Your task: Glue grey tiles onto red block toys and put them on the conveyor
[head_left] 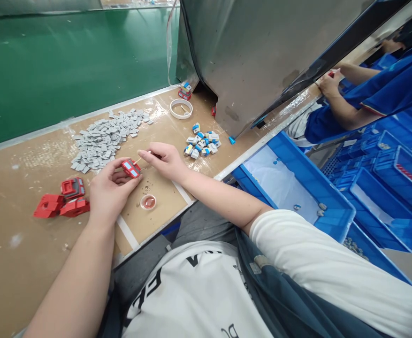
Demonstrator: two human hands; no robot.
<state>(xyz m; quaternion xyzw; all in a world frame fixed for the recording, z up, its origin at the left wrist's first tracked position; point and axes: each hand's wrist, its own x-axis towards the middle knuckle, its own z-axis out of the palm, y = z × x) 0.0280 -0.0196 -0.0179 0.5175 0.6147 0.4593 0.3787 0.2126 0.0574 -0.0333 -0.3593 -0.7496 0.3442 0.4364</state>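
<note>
My left hand (111, 185) is closed around a small red toy part with pale window shapes (131, 168), held just above the table. Pinched in my right hand (165, 162) is a thin wooden stick (137, 161), whose tip reaches the edge of the red part. Below them stands a small clear cup of reddish liquid (148, 202). Several red parts (63, 201) lie left of my left hand, one with grey on it. A heap of small grey pieces (102, 138) spreads beyond my hands. Past my right wrist sits a cluster of white, blue and yellow pieces (202, 142).
A white tape ring (181, 109) and a small stacked piece (185, 90) lie near a large metal housing (262, 56). Blue bins (336, 216) stand to the right. A co-worker in a blue sleeve (385, 89) works beyond the housing.
</note>
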